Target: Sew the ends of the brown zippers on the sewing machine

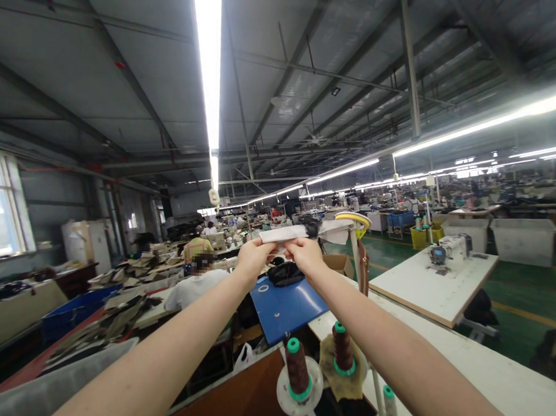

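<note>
Both my arms stretch forward over the table. My left hand (255, 258) and my right hand (304, 255) are close together, with fingers closed on the lower edge of a flat white strip (283, 234). Its material is too small to make out. Just behind its right end shows a dark bundle (311, 225). A blue board (286, 312) with a black item (286, 274) on it lies below my hands. To the right of them a yellow roll (352, 220) sits on top of a pale stand.
Brown thread cones (297, 369) stand on holders near me. On the right is a white table (436, 277) with a sewing machine (449, 250). A person in a white top (200, 288) sits ahead left, near piled fabric pieces (123, 311). A lit tube lamp (207, 59) hangs overhead.
</note>
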Demonstrator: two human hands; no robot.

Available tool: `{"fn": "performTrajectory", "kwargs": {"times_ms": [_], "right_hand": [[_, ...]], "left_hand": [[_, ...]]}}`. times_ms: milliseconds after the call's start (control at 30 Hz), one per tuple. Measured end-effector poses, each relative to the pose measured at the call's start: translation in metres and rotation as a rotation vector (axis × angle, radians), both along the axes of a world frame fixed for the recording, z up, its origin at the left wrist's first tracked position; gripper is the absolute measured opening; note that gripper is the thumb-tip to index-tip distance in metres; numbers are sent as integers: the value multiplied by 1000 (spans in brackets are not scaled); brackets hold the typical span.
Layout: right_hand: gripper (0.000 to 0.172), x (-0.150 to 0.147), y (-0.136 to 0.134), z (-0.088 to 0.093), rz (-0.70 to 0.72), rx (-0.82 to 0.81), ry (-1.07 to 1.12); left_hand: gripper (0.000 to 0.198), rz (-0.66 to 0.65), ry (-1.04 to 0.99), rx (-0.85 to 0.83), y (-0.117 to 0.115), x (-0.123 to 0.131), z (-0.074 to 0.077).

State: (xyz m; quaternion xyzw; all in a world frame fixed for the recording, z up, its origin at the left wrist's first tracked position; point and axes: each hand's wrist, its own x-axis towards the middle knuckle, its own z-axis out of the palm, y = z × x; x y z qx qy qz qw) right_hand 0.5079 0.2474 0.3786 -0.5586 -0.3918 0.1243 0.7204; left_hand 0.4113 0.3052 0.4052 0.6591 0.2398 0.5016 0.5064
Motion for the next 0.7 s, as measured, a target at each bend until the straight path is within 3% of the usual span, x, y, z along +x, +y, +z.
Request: {"fn": "performTrajectory", "kwargs": {"times_ms": [233,700], "right_hand": [[16,1,-1,1,-23,-20,-21],[16,4,1,-1,-24,-20,-29]], "left_hand": [[15,-28,81,40,7,-4,7],[30,-109,64,25,12,-8,5]]}}
